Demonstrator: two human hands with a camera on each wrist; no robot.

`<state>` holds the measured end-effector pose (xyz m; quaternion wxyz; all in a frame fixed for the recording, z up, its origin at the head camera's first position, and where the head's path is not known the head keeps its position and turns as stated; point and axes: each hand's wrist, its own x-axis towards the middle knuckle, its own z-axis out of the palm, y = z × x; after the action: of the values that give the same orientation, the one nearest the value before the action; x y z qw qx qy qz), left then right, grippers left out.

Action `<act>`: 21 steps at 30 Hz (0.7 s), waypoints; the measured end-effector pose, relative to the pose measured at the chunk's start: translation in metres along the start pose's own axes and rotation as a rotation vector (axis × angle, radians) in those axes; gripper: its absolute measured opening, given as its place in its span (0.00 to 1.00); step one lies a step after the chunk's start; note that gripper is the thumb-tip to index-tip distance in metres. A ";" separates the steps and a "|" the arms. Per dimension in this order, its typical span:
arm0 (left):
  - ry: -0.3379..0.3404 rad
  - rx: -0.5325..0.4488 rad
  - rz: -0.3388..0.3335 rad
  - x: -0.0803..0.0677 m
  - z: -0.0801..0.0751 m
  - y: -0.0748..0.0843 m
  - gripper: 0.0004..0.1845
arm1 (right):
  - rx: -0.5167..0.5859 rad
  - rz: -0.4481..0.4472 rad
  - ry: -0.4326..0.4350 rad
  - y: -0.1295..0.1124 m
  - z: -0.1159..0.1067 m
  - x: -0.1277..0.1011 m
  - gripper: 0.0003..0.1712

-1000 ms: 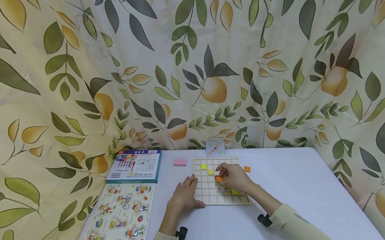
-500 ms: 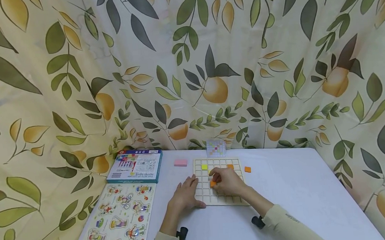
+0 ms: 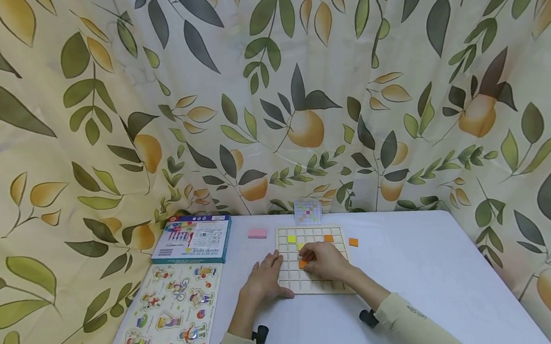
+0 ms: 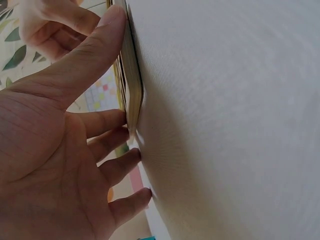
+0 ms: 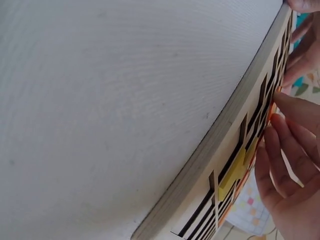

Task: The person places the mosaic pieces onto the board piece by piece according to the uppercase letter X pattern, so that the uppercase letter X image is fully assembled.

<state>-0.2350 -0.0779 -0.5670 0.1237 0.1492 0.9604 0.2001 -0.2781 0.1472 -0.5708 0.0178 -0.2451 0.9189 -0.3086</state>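
A wooden grid board (image 3: 309, 287) lies on the white table. At its left edge rests my left hand (image 3: 264, 280), fingers spread; the thumb (image 4: 95, 45) lies along the board's side in the left wrist view. My right hand (image 3: 327, 259) pinches a small orange square tile (image 3: 303, 264) between thumb and fingertips, right at the grid near the board's middle. Farther back on the board are a yellow tile (image 3: 292, 239) and another orange tile (image 3: 328, 238). A second yellow tile (image 3: 301, 246) is partly hidden by the right hand. In the right wrist view, yellow tiles (image 5: 232, 177) sit in the nearer cells.
A loose orange tile (image 3: 354, 242) lies right of the board. Behind it stands a patterned colour-grid card (image 3: 308, 212). A pink block (image 3: 257, 233) is at the back left, beside a flat box (image 3: 193, 238) and a sticker sheet (image 3: 170, 320). A leaf-print curtain (image 3: 271, 113) hangs behind.
My right hand has moved left and slightly nearer with the orange tile, uncovering the orange tile at the board's back right. It has barely moved in the last half second. The left hand stays put.
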 end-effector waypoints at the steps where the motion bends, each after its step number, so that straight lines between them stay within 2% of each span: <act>1: 0.000 -0.002 -0.001 0.000 0.000 0.000 0.59 | 0.000 0.000 -0.002 0.000 0.000 0.000 0.15; 6: -0.002 -0.003 -0.002 -0.001 0.000 -0.001 0.59 | 0.001 -0.003 -0.015 0.000 0.000 0.000 0.13; 11: 0.002 -0.001 -0.011 -0.003 0.000 -0.001 0.59 | 0.019 0.003 0.008 0.002 -0.004 -0.002 0.12; 14: 0.004 -0.003 -0.009 -0.003 -0.001 0.000 0.59 | 0.041 0.029 0.055 0.008 -0.009 -0.002 0.09; 21: 0.010 -0.023 0.004 -0.004 -0.002 0.002 0.58 | 0.019 0.158 0.200 0.030 -0.031 -0.003 0.08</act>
<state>-0.2314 -0.0783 -0.5633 0.1201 0.1485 0.9584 0.2120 -0.2943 0.1864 -0.5633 -0.0476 -0.1396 0.9296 -0.3377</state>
